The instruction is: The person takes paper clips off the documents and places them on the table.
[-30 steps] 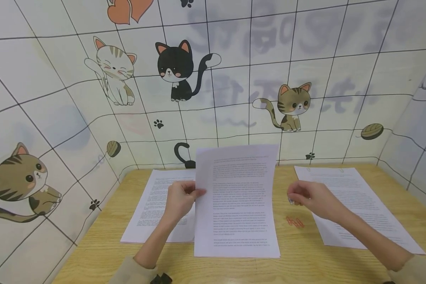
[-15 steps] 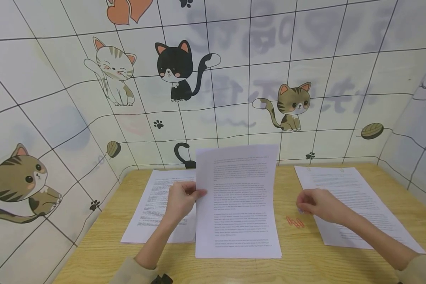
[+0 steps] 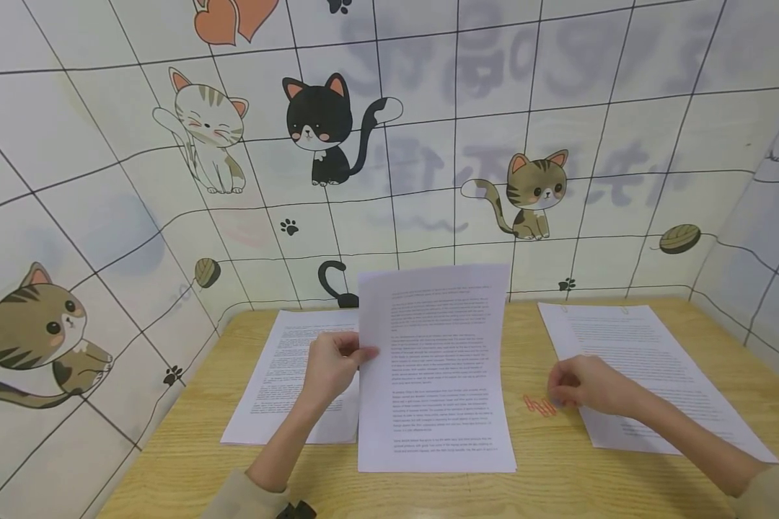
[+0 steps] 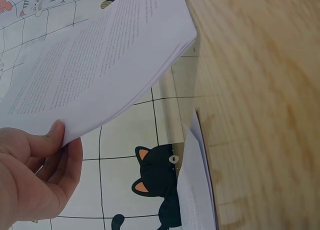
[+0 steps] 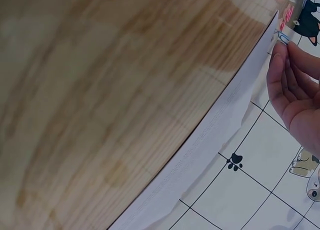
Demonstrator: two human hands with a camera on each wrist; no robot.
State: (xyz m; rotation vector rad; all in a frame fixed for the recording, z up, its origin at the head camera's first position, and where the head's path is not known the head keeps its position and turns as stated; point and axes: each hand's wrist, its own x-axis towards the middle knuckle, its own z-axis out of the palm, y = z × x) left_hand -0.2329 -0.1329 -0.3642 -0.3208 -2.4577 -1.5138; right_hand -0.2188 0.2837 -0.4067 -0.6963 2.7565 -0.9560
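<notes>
Upright at mid-table stands a stack of printed sheets. My left hand pinches its left edge between thumb and fingers; the left wrist view shows several layers in the stack. To the right, my right hand is low over the table, beside several red paper clips. Its thumb and fingertips pinch a blue paper clip, seen in the right wrist view and mostly hidden by the fingers in the head view.
Another printed stack lies at the left, partly behind the held sheets. A third stack with two clips on its top edge lies at the right, under my right forearm. A tiled wall with cat drawings rises behind the wooden table.
My right hand, pinching the blue paper clip, has moved down and slightly right, close to the red paper clips. The left hand and the held sheets have hardly moved.
</notes>
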